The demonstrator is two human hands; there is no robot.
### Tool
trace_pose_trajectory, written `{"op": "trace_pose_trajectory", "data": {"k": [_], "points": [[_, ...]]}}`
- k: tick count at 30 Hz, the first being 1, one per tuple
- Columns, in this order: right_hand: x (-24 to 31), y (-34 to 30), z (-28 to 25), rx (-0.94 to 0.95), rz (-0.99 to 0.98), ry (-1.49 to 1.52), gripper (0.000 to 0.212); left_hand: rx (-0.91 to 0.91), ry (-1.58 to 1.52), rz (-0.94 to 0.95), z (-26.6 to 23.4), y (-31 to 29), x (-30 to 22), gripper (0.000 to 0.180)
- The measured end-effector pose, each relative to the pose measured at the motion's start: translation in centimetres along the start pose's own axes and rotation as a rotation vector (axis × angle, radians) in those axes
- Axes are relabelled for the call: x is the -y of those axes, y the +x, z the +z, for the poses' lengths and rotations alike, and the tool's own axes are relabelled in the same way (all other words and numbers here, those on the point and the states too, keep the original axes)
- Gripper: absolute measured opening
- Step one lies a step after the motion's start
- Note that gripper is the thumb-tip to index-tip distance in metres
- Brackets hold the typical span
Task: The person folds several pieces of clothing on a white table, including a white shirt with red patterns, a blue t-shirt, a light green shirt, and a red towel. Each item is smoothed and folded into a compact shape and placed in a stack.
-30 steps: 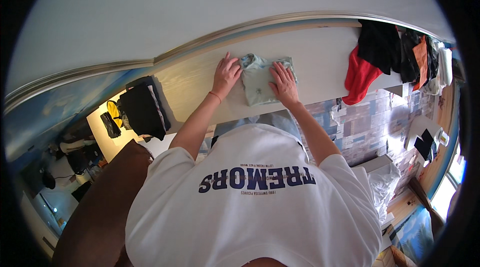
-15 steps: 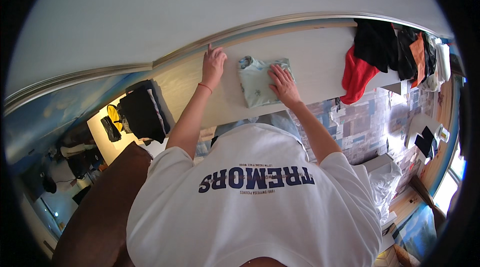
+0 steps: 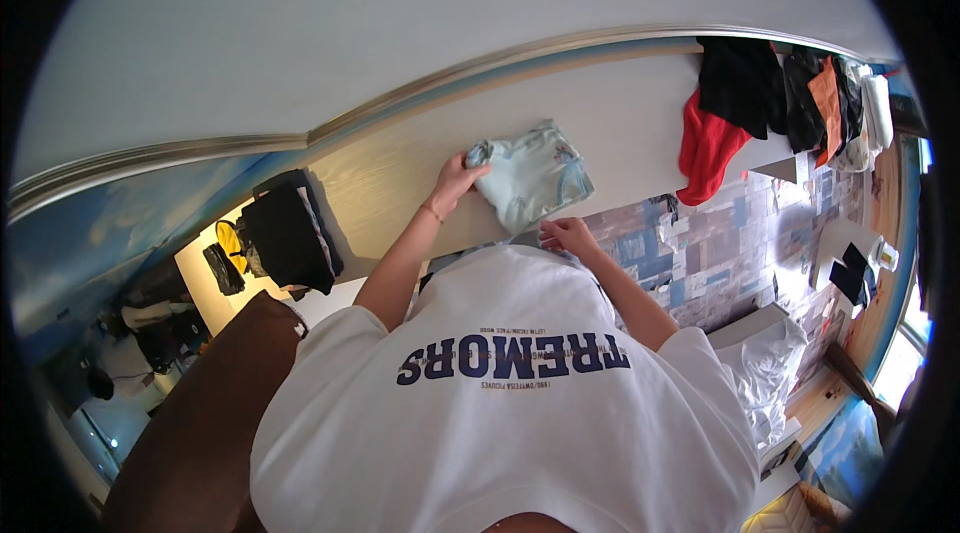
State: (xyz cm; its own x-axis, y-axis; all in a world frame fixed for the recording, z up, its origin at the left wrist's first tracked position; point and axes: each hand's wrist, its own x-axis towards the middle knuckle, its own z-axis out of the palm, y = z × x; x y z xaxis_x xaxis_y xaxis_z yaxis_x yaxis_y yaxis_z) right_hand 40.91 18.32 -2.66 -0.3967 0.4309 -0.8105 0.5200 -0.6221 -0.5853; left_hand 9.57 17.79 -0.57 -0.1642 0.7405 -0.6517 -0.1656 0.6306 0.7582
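A folded pale green garment [image 3: 535, 178] with a faint print lies skewed on the pale tabletop [image 3: 400, 168], its far side bunched up. My left hand [image 3: 459, 181] is closed on its left edge, where the cloth is rolled, thumb on top. Close to the garment's near edge is my right hand [image 3: 568, 235], fingers curled in. Whether a bit of cloth is between those fingers cannot be made out.
Dark folded clothes [image 3: 288, 233] are stacked at the left, beside a yellow item [image 3: 230, 245]. On the right lie a red garment [image 3: 708, 148], a black one [image 3: 738, 88] and several other clothes. A white wall [image 3: 450, 13] runs along the far side; a brown surface [image 3: 200, 423] is near left.
My left hand came down from the far edge and took the garment's left edge. My right hand slid off its top toward me. The garment has turned and its folds have shifted.
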Motion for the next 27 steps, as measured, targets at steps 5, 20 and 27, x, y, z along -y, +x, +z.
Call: {"op": "trace_pose_trajectory", "data": {"k": [5,20,27], "points": [[3.5,0.4,3.3,0.073,0.066,0.061,0.049,0.06,-0.81,-0.215,-3.7,-5.2,7.0,0.041],[16.9,1.1,24.2,0.547,0.235,0.328,0.037,-0.42,-1.032,0.374,-18.2,-23.6,2.0,0.047],[27.0,-1.8,42.8,0.689,-0.146,0.183,0.062,-0.521,-1.036,0.644,-35.1,-32.5,3.8,0.047]]}}
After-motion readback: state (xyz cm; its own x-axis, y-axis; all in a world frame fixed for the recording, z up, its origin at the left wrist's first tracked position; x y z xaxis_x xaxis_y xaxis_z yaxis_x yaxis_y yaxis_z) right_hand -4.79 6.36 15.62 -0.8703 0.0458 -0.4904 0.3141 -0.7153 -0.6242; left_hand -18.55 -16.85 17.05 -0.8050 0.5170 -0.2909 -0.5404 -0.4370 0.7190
